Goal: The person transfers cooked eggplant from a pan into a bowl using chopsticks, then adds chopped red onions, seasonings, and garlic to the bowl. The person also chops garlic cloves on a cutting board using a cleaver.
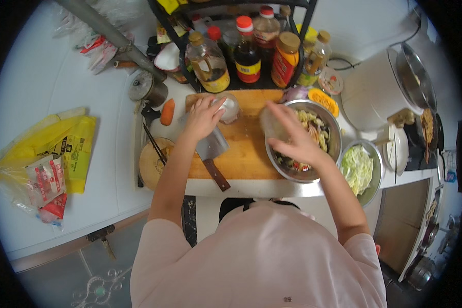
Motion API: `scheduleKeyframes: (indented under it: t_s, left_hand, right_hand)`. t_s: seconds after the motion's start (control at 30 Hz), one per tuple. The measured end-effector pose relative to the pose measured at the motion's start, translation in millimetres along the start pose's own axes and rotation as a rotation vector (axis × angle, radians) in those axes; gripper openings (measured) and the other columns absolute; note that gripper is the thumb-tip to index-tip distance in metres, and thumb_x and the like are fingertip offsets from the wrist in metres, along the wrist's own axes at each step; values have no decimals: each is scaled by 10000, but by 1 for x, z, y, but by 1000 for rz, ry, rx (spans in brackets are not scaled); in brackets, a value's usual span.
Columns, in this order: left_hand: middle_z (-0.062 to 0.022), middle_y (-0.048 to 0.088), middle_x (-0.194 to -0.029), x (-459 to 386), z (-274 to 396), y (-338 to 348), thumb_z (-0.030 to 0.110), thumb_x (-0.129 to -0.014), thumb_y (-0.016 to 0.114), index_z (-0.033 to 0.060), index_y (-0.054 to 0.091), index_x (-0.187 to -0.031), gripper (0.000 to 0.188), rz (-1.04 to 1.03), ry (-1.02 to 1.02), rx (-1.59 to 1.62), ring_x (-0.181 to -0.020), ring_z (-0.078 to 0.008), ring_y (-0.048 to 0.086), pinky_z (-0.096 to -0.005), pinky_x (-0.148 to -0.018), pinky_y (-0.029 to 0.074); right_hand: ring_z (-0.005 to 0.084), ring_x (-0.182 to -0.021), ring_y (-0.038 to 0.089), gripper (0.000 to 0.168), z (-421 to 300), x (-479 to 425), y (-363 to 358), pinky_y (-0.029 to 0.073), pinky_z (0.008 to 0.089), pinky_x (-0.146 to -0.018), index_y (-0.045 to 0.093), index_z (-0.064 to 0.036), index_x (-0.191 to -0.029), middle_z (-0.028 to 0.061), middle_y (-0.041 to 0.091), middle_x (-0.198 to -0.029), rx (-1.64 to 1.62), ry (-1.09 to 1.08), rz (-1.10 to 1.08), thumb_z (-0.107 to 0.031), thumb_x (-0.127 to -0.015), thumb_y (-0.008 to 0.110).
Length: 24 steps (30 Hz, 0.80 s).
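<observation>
My left hand (203,120) grips the left rim of a small clear jar (233,111) with white contents, on the wooden cutting board (246,154). A cleaver (212,146) lies beneath that wrist, its wooden handle jutting past the board's front edge. Over a stainless steel bowl (333,165) my right hand (294,136) is blurred, thumb and fingers spread apart. A pale translucent blur by its fingers hides whether it holds anything. The bowl contains mixed cut food (323,138), with red bits near the front.
Sauce bottles (247,54) crowd a black rack behind the board. A carrot (168,112) lies at left, above a round wooden board (150,161) with chopsticks. Cut pumpkin (323,101) and a bowl of shredded cabbage (357,169) are at right. A yellow plastic bag (77,150) sits far left.
</observation>
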<state>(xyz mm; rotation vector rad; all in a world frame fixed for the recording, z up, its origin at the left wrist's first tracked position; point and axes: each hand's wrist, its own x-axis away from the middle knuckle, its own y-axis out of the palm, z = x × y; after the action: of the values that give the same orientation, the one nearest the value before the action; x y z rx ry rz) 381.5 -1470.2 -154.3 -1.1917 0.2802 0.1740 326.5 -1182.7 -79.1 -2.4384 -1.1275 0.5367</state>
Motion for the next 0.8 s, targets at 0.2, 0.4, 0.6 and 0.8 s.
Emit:
scheduleKeyframes:
  t_s: [0.2,0.4,0.6,0.8]
  left_hand:
    - [-76,632,-931,41,-17,-39,178,-895,549,52,519,-1227,356,88,-183,295,-931,-242,560,-356,-863,410]
    - [-77,638,-779,81,-16,-24,99,-832,613,39,579,-1143,319,229,-246,545,-716,-236,596,-332,-679,475]
    - [-82,655,-799,90,-13,-25,60,-844,592,16,570,-1146,306,192,-240,575,-745,-184,623,-292,-639,481]
    - [-70,656,-750,65,-9,-31,65,-829,602,21,595,-1101,276,211,-154,646,-686,-220,616,-334,-653,477]
  right_hand:
    - [426,-1192,372,783,33,-122,90,325,472,-998,316,-210,-1401,252,340,-1318,526,-103,-286,-416,-712,627]
    - [404,-1232,316,759,40,-144,104,382,539,-915,304,-243,-1401,210,297,-1354,892,108,-519,-557,-754,545]
    - [422,-1134,397,736,51,-125,117,449,486,-862,354,-239,-1351,222,295,-1340,820,-42,-223,-390,-713,688]
    - [412,-1088,420,761,45,-113,110,434,469,-871,405,-237,-1300,235,320,-1304,778,-40,-122,-280,-629,760]
